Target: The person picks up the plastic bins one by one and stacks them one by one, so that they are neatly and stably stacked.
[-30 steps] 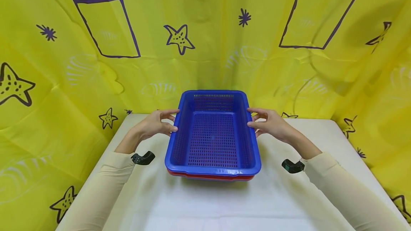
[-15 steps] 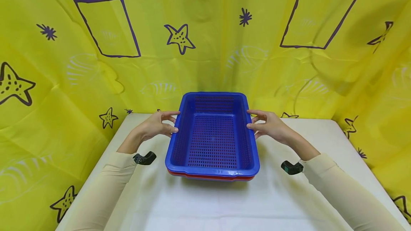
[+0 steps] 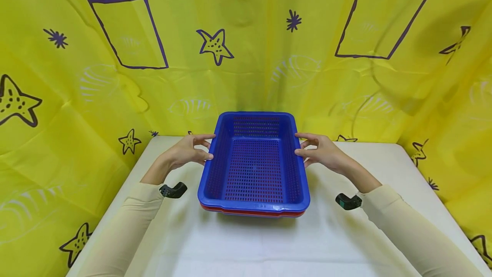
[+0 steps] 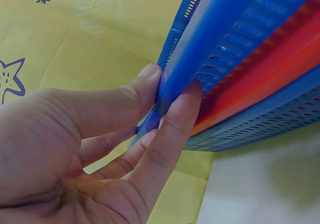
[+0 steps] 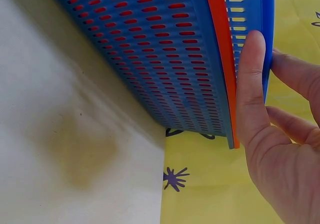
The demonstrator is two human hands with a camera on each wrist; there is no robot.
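Several plastic mesh baskets sit nested on the white table. The top blue basket [image 3: 253,205] has its opening upward, and its perforated floor holds nothing. Beneath it, a red basket [image 4: 280,69] shows as a thin band, with another blue basket [image 5: 170,92] at the bottom. My left hand [image 3: 186,148] pinches the top basket's left rim; in the left wrist view the thumb is on the outer side and a finger reaches under the lip. Opposite it, my right hand [image 3: 323,151] pinches the right rim, one finger lying along the wall below the lip.
The white table [image 3: 215,247] extends around the baskets. A yellow curtain [image 3: 246,84] with starfish drawings hangs close behind it and along both sides. Each wrist wears a black device, such as the left camera mount [image 3: 173,190].
The top blue basket's far edge has sunk slightly, with both hands lowering a little along with it. Their grip on the rim is unchanged.
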